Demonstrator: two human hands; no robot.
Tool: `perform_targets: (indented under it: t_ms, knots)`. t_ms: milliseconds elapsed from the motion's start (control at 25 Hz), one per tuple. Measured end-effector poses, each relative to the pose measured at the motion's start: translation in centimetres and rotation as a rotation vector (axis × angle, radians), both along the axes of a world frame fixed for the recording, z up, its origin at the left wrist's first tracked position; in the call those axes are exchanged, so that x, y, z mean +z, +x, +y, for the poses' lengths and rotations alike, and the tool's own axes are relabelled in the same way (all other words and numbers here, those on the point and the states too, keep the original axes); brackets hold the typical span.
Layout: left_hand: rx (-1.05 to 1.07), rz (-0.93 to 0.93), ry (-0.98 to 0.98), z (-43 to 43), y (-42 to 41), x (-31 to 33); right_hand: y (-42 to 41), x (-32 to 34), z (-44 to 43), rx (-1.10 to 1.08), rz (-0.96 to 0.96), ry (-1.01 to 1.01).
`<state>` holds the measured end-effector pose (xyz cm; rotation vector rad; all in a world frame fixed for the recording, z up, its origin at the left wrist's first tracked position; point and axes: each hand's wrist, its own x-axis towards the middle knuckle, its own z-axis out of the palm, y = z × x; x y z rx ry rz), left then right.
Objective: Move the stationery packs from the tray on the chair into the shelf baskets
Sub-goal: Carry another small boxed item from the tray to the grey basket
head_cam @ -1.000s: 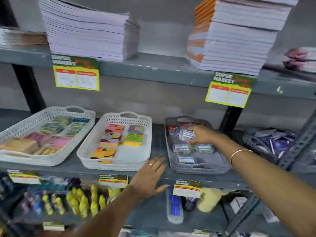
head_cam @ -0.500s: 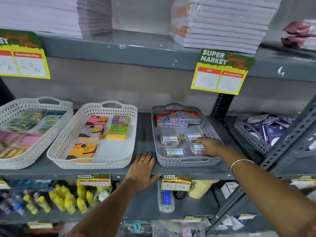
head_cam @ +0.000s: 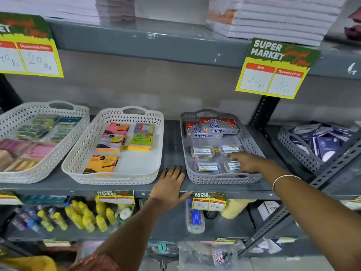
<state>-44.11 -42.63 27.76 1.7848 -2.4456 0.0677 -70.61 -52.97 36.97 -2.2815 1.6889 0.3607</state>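
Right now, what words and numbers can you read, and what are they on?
"SUPER MARKET", "MRP", "Discounted Price", "20": upper right price tag.
"Discounted Price", "20 Rs": upper left price tag.
"SUPER MARKET", "30 Rs", "15 Rs": lower price tag.
"Softtek": red and silver boxes in the grey basket.
Small clear packs, sticky note pads: too blurred to read.

I read "SUPER MARKET", "MRP" and "Discounted Price" on the yellow sign (head_cam: 273, 69) at upper right. The small tag (head_cam: 210, 202) below says "30 Rs, 15 Rs". The left sign (head_cam: 29, 49) says "20 Rs".
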Motion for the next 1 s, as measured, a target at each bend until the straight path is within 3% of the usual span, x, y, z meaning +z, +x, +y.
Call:
perform_targets:
  t_ms: [440,1000]
  knots:
    - [0.016,-0.003,0.013,0.2,0.0,0.2,0.2,-0.1,0.3,-0.037,-0.089,0.003]
    - [0.019,0.018,-0.004,0.2,-0.1,0.0,-0.9,-0.1,0.1,-0.056,-0.064,-0.008]
